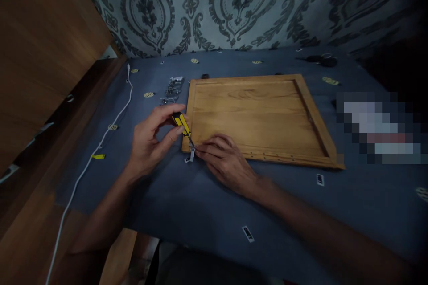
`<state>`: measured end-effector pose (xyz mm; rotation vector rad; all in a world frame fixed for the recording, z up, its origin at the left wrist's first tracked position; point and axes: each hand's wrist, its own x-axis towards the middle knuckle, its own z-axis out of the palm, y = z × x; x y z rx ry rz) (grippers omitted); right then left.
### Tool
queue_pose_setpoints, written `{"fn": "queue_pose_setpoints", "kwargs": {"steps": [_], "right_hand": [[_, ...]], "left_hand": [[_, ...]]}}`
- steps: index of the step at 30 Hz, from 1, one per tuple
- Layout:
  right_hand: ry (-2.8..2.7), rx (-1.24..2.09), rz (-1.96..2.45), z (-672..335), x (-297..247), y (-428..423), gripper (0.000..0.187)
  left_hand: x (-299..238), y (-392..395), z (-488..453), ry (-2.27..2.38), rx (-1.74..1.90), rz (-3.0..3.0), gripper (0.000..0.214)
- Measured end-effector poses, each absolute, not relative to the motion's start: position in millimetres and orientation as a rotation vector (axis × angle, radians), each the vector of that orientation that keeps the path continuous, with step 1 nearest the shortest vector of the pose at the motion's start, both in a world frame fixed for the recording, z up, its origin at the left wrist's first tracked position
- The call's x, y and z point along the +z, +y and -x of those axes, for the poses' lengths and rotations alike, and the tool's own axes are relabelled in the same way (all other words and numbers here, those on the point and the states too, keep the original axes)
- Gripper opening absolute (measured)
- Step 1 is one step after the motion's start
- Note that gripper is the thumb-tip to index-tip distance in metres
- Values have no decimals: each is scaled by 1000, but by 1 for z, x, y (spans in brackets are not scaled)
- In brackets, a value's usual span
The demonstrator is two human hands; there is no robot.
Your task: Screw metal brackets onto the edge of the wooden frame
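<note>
A shallow wooden tray (254,116) lies flat on a blue cloth. My left hand (150,142) grips a small yellow and black screwdriver (181,124), its tip pointing down at the tray's near left corner. There, a small metal hook bracket (190,156) sits against the tray's front edge. My right hand (224,160) rests beside it, fingertips pinched on the bracket and holding it against the wood. A row of small holes runs along the tray's front rim.
Several metal hooks (173,89) lie in a pile left of the tray. A white cable (110,129) trails down the left side by a wooden cabinet (43,44). Small tags dot the cloth. A blurred patch (377,129) sits at the right. Patterned wallpaper backs the table.
</note>
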<state>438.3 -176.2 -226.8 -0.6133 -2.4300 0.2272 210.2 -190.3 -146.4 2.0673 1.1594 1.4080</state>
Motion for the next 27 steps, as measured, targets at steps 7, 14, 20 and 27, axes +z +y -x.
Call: {"fn": "queue_pose_setpoints", "kwargs": {"steps": [7, 14, 20, 27], "right_hand": [[-2429, 226, 601, -439, -225, -177, 31], [-2413, 223, 598, -438, -226, -176, 28], [-2413, 246, 598, -438, -226, -176, 30], [-2406, 213, 582, -439, -225, -176, 29]], "left_hand": [[-149, -189, -216, 1150, 1545, -2233, 32], [-148, -191, -213, 1179, 1422, -2082, 37], [-144, -190, -217, 1025, 1737, -1842, 33], [-132, -183, -197, 1335, 890, -2131, 30]]}}
